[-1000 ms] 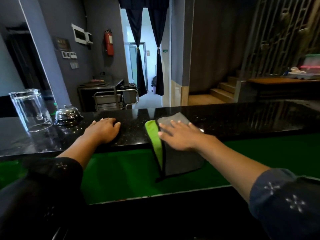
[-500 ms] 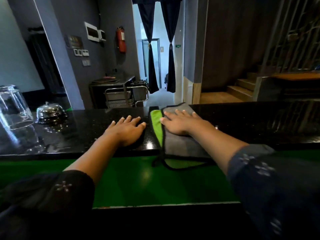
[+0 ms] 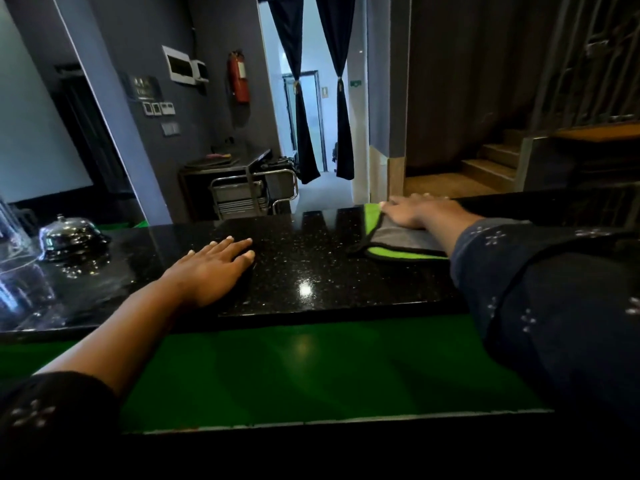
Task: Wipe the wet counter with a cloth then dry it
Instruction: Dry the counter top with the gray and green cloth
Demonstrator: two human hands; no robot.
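Pressing the grey-and-green cloth (image 3: 391,237) down onto the black counter (image 3: 311,268) with the right hand (image 3: 412,211), fingers straight and flat on top, curling round nothing, and working far to the right of the bell (image 3: 67,237), tight against the counter's far edge. Resting the left hand (image 3: 211,268) palm-down on bare stone, fingers straight and close together, holding nothing, to the right of the bell and nearer the front edge than the bell. Probably wiping rather than drying yet, with the stretch around the bell looking untouched, though struggling to tell wet from dry under the glare. Risking, with only a flat palm pinning it, pushing the cloth over that far edge and losing it behind the counter. Risking, on any broad sweep toward the bell, knocking it, or clipping the glass (image 3: 14,244) just left of the bell, itself half cut off by the frame and easy to misjudge. Risking a skid by leaning on the left palm over slick polished stone. Trailing a loose folded corner on the cloth's near side, likely smearing streaks instead of lifting water, and dragging the right sleeve (image 3: 491,237) close enough to the stone to be soaking it.
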